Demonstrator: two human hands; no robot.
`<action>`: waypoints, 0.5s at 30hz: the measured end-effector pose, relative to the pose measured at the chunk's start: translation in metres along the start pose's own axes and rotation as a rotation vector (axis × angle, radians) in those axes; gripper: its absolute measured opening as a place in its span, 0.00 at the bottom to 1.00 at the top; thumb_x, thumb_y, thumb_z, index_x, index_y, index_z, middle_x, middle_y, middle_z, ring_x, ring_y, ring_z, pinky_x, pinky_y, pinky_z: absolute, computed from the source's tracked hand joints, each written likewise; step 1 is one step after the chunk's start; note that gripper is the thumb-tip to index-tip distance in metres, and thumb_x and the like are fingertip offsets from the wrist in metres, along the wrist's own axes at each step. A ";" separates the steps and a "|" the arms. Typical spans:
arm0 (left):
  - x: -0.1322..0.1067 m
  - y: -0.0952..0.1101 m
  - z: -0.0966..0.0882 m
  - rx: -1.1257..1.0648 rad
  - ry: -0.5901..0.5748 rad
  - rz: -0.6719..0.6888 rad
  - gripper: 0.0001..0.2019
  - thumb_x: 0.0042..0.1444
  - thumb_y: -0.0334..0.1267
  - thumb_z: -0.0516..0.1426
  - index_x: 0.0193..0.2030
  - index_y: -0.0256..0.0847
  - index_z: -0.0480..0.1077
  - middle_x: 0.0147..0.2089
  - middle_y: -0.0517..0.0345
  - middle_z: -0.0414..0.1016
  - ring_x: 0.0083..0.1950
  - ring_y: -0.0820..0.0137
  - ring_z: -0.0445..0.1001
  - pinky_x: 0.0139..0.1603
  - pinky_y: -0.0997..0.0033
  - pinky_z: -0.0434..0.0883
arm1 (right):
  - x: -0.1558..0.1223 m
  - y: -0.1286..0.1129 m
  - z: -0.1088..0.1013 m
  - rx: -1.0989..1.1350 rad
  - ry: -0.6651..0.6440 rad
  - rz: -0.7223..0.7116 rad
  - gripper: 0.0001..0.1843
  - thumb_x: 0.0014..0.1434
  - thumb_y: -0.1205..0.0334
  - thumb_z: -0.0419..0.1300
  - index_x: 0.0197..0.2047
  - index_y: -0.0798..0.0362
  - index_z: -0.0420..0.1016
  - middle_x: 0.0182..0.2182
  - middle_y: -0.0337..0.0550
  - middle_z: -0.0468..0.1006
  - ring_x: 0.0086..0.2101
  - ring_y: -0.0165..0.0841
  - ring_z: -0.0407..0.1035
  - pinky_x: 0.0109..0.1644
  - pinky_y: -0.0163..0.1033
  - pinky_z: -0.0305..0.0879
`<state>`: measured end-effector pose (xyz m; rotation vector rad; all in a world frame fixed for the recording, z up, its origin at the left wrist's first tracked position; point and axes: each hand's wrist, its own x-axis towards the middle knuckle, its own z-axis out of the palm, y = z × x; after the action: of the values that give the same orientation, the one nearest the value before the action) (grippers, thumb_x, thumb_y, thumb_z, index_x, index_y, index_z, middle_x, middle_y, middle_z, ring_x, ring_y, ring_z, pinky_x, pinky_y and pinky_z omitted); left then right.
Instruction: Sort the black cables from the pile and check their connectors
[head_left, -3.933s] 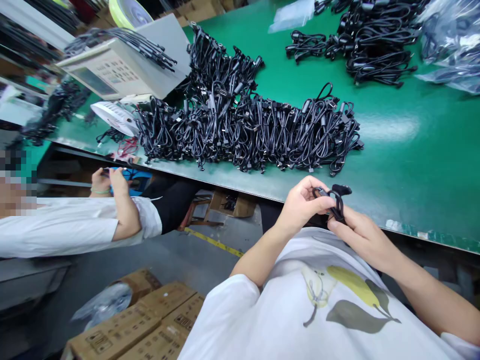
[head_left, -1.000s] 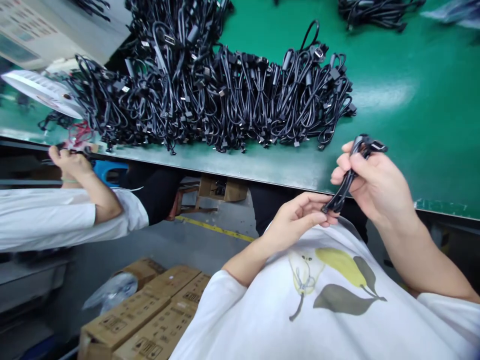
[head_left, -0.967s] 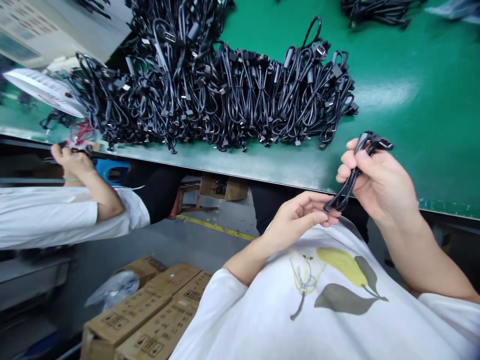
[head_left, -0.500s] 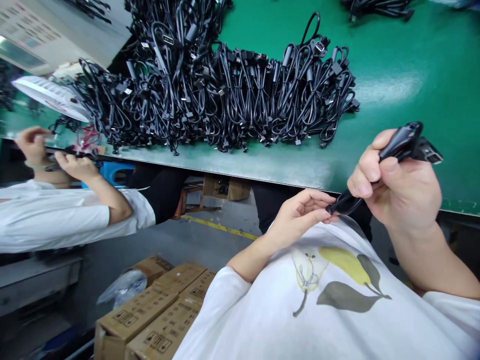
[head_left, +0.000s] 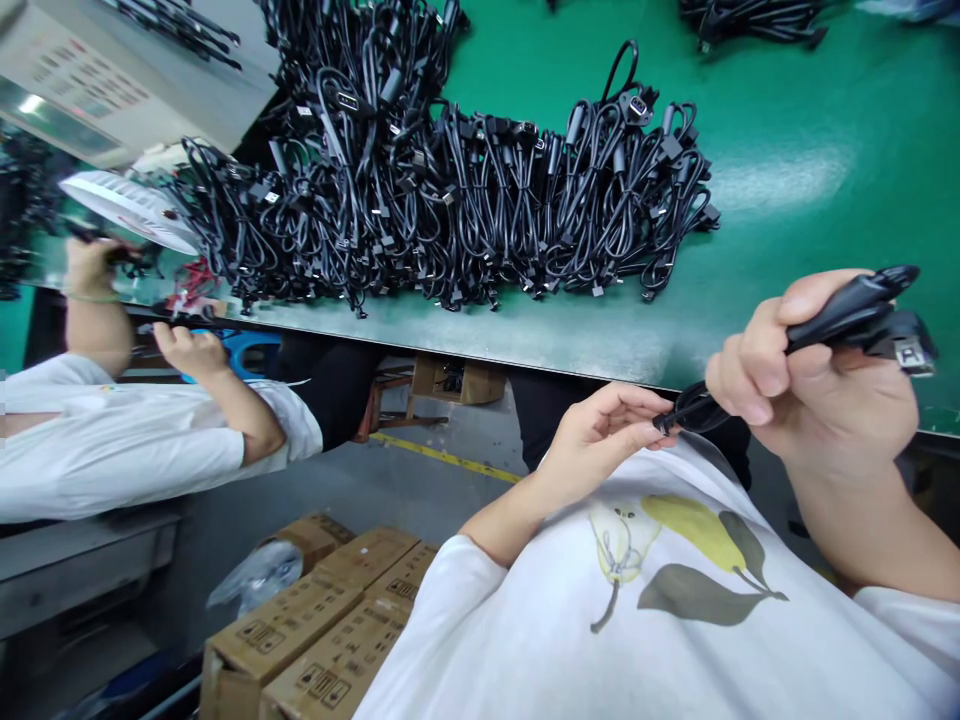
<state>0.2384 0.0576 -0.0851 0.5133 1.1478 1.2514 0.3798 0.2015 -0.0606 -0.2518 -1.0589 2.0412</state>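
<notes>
A bundled black cable (head_left: 701,408) stretches between my two hands, in front of my shirt at the table's edge. My left hand (head_left: 596,435) pinches its lower end between thumb and fingertips. Higher and to the right, my right hand (head_left: 821,370) is wrapped round the upper part of the bundle. A thick black sleeve and a rectangular connector (head_left: 911,350) with a metal mouth stick out past my right thumb and fingers. The middle of the bundle is partly covered by my right fingers.
A long pile of bundled black cables (head_left: 510,200) covers the back of the green table (head_left: 780,190). A co-worker's hand (head_left: 193,352) is at the left, near a white fan-like disc (head_left: 131,208) and a beige machine (head_left: 112,80). Cardboard boxes (head_left: 300,620) stand on the floor.
My right hand has shifted slightly right and turned, so the connector faces more toward me. My left hand keeps its pinch. The co-worker's far hand has moved toward the table.
</notes>
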 end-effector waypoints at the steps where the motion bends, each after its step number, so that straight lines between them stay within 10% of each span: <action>1: -0.001 0.000 0.000 0.029 0.001 0.021 0.15 0.59 0.43 0.69 0.48 0.39 0.77 0.40 0.53 0.84 0.40 0.67 0.84 0.45 0.68 0.79 | 0.000 0.000 -0.001 0.011 0.004 0.004 0.09 0.63 0.62 0.71 0.48 0.46 0.81 0.25 0.32 0.72 0.18 0.25 0.64 0.20 0.36 0.61; 15: -0.005 -0.001 -0.001 0.303 -0.017 0.266 0.13 0.65 0.42 0.63 0.53 0.42 0.76 0.47 0.53 0.77 0.43 0.70 0.79 0.50 0.67 0.77 | -0.007 -0.001 -0.004 -0.097 -0.132 -0.095 0.04 0.62 0.56 0.68 0.39 0.44 0.80 0.16 0.28 0.57 0.12 0.25 0.47 0.16 0.36 0.51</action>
<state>0.2381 0.0526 -0.0845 0.9254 1.2932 1.3013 0.3871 0.1995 -0.0633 -0.1151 -1.2299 1.9453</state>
